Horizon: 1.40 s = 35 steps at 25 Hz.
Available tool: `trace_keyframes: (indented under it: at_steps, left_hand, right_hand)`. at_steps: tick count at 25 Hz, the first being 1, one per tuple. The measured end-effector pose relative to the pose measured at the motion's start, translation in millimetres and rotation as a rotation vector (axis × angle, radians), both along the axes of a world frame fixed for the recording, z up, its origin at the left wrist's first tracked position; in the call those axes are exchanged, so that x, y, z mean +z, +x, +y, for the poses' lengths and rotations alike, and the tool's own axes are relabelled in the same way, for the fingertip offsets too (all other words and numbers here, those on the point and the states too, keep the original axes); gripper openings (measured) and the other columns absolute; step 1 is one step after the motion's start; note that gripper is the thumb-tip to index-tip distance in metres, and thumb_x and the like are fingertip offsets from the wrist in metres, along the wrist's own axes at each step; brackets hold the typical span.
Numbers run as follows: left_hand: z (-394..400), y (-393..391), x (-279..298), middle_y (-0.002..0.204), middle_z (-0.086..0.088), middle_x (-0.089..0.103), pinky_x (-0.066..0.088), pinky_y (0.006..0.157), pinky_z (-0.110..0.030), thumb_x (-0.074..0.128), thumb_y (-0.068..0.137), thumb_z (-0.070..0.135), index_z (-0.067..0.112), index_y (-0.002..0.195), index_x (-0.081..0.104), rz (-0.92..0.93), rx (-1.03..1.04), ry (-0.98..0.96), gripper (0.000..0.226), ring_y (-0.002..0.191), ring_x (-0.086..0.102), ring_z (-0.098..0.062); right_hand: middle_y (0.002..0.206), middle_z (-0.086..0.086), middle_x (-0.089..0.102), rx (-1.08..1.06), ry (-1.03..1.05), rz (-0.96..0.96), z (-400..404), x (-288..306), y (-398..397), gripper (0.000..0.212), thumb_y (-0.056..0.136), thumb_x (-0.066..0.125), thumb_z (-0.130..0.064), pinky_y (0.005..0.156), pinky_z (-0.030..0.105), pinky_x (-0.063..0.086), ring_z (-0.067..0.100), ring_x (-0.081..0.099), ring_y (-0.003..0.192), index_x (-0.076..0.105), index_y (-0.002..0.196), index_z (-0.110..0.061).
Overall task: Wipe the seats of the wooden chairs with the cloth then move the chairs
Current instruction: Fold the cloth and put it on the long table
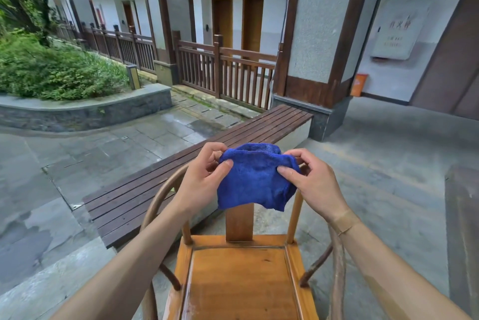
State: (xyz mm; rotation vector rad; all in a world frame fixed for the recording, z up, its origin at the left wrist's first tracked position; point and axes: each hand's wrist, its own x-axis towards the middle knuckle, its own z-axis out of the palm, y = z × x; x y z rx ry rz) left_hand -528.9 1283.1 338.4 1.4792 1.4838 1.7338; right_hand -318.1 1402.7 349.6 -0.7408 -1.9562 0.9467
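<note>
I hold the blue cloth (255, 177) in the air with both hands, above the back of the wooden chair (241, 278) that stands directly before me. My left hand (201, 179) pinches the left upper edge between thumb and curled fingers, and my right hand (315, 182) pinches the right upper edge in the same way. Both grips are closed on the cloth, and nothing else is in them. The cloth hangs down between the hands and hides the top of the back splat (239, 221).

The cloth looks soft and light, like a thick towel; it folds easily and will not slip much. I think it is better to bunch or fold it into one palm, so that a flat pad presses on the seat (238, 283).

The seat is a flat, smooth panel and it shines, perhaps a little wet near the front; I cannot be sure. It is not yet touched by the cloth, so I judge that the wiping of this chair is still to be done.

The chair is stiff and probably rather heavy. For moving it, the curved arm rail (158, 198) on both sides seems the best place to take hold. Behind the chair runs a long dark slatted bench (181, 164) along the stone pavement (77, 164).
</note>
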Motion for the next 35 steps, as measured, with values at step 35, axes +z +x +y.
trace_keyframes:
  at_steps: [35]
  left_hand:
    - [-117,433,19,0.085,-0.001,0.059,0.045,0.069,-0.021,0.064,0.088,0.023,0.032,0.098,0.061,-0.055,-1.881,-0.042,0.014,0.073,0.053,-0.008]
  right_hand:
    - [0.084,-0.003,0.066,-2.055,0.105,-0.027,-473,25,240,0.021,0.085,0.076,-0.015,0.069,0.035,0.050,0.029,0.057,0.071,0.068,0.094,-0.032]
